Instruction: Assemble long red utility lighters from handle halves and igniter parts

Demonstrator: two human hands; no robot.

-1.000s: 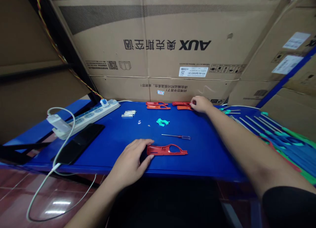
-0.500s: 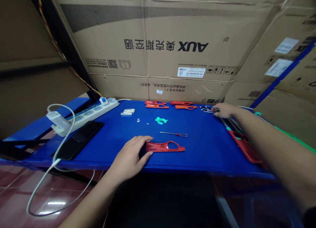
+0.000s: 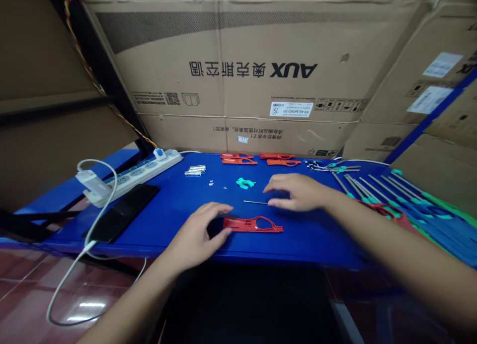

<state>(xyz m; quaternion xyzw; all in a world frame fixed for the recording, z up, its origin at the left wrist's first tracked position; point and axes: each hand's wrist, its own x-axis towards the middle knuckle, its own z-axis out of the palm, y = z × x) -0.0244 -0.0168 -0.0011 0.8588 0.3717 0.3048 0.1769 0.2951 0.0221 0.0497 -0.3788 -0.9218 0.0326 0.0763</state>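
Observation:
A red plastic half-shell (image 3: pixel 253 225) with an oval opening lies on the blue table near its front edge. My left hand (image 3: pixel 203 230) rests around the shell's left end, thumb and fingers apart. Above the screwdriver (image 3: pixel 255 202) hovers my right hand (image 3: pixel 296 192), its thumb and fingers spread with nothing seen between them; it hides the screwdriver's handle. Just left of that hand is a teal plastic part (image 3: pixel 246 183). Tiny light pieces (image 3: pixel 211 183) lie further left.
Orange-red shells (image 3: pixel 238 159) line the back beside metallic cylinders (image 3: pixel 196 171). Wired parts (image 3: pixel 315 166) and several long-shafted tools (image 3: pixel 395 197) are at right. A power strip (image 3: pixel 134 173), black phone (image 3: pixel 122 212) and white cable stand left. Cardboard (image 3: pixel 231 96) walls the back.
My right hand has moved left and nearer, from the wired parts to above the screwdriver, and its fingers have spread. The long-shafted tools at right show more. My left hand stays by the red shell.

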